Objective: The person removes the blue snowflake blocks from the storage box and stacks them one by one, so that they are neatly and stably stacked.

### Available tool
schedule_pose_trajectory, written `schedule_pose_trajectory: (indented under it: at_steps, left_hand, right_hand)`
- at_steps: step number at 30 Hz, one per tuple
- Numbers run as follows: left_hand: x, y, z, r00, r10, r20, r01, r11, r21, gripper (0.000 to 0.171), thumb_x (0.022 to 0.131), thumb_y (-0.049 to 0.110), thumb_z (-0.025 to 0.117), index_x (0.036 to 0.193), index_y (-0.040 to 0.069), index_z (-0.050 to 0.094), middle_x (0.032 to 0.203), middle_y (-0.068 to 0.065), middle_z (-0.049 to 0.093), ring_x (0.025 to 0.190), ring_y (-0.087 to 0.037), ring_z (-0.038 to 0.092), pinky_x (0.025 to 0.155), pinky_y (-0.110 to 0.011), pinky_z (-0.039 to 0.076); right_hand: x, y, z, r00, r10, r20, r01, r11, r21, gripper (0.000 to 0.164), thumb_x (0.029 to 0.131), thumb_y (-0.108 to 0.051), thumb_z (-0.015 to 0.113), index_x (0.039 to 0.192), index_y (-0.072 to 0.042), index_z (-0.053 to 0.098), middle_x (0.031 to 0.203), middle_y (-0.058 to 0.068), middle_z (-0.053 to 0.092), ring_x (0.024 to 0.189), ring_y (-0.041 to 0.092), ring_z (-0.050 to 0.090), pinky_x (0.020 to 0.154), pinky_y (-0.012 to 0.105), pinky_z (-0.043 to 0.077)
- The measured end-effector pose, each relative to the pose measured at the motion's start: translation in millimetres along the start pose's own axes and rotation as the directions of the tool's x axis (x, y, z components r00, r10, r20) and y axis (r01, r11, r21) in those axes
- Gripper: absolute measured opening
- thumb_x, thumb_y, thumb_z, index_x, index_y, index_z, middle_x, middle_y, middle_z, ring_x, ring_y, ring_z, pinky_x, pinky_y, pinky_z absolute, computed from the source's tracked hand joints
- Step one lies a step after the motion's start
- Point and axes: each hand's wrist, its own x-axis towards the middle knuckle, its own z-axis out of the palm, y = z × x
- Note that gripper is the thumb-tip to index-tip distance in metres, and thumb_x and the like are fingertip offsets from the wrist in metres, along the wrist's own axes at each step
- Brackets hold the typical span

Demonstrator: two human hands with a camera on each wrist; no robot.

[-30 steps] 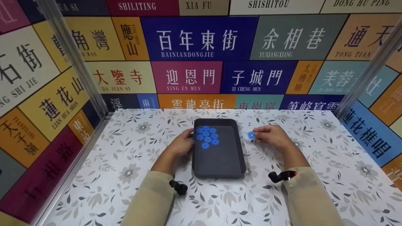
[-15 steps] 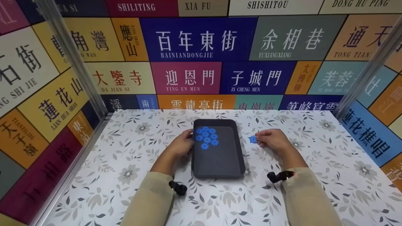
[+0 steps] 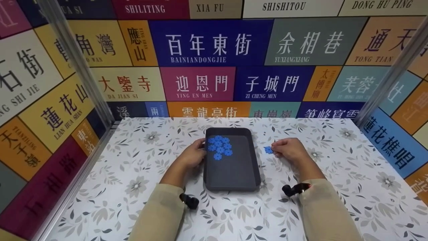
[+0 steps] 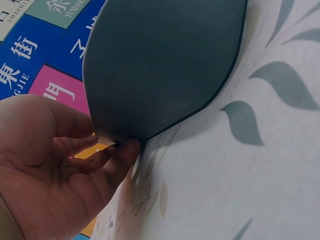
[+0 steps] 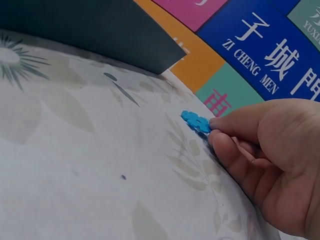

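Observation:
A dark grey rectangular tray [image 3: 230, 174] lies on the table, with several blue snowflake-shaped plastic pieces [image 3: 219, 145] clustered at its far left inside. My left hand [image 3: 194, 153] holds the tray's left side near the far corner; in the left wrist view, the fingertips meet the lower edge of the tray wall [image 4: 160, 65]. To the right of the tray, my right hand [image 3: 290, 149] pinches a blue snowflake-shaped piece [image 3: 268, 150] between thumb and fingers. This piece [image 5: 196, 121] is just at the tabletop in the right wrist view; contact with the cloth is hard to tell.
The table wears a white cloth [image 3: 133, 214] printed with grey leaves and flowers. Panels of coloured signs [image 3: 214, 42] stand behind and on both sides, with clear upright strips [image 3: 85, 63] at the corners. A small black camera sits on each wrist.
My right hand, pinching the blue piece, has shifted slightly toward me and tilted the piece differently. The left hand and the tray stay in place.

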Motion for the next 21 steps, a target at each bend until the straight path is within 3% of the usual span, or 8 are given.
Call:
schedule_pose_trajectory:
  at_steps: [7,11,16,21]
  left_hand:
    - [0.9,-0.2,-0.9,1.0,-0.008,0.002,0.008,1.0,0.02,0.06,0.105,0.013,0.048,0.165,0.016,0.042,0.162,-0.014,0.054,0.127,-0.031,0.062,0.078,-0.034,0.053]
    - [1.5,-0.7,-0.6,1.0,-0.01,0.004,0.01,1.0,0.018,0.06,0.105,0.012,0.048,0.165,0.016,0.042,0.161,-0.014,0.054,0.126,-0.031,0.063,0.071,-0.031,0.051]
    - [1.5,-0.8,0.1,1.0,-0.001,0.012,0.001,1.0,-0.004,0.062,0.104,0.011,0.048,0.165,0.015,0.042,0.162,-0.014,0.054,0.129,-0.03,0.06,0.083,-0.034,0.053]
    - [2.0,-0.6,-0.3,1.0,0.004,0.003,-0.005,0.999,0.034,0.061,0.105,0.014,0.049,0.165,0.016,0.043,0.161,-0.013,0.054,0.131,-0.03,0.058,0.099,-0.044,0.053]
  right_hand:
    - [-1,-1,-1,1.0,0.021,-0.008,-0.021,1.0,0.006,0.029,0.096,-0.014,0.079,0.119,0.003,0.075,0.086,-0.004,0.076,0.074,0.008,0.071,0.073,0.022,0.062]
    - [-3,-2,-1,1.0,0.027,0.003,-0.028,0.998,0.062,0.033,0.096,-0.013,0.079,0.123,0.005,0.073,0.09,-0.004,0.077,0.075,0.008,0.071,0.074,0.022,0.063]
    - [-6,-9,0,0.999,-0.029,0.027,0.027,0.997,0.078,0.04,0.097,-0.018,0.079,0.128,0.006,0.072,0.091,-0.004,0.078,0.076,0.008,0.071,0.073,0.023,0.062]
    - [-9,-26,11,0.995,-0.075,0.066,0.073,0.997,0.025,0.041,0.097,-0.026,0.08,0.127,0.002,0.074,0.096,0.0,0.08,0.081,0.01,0.071,0.078,0.026,0.062]
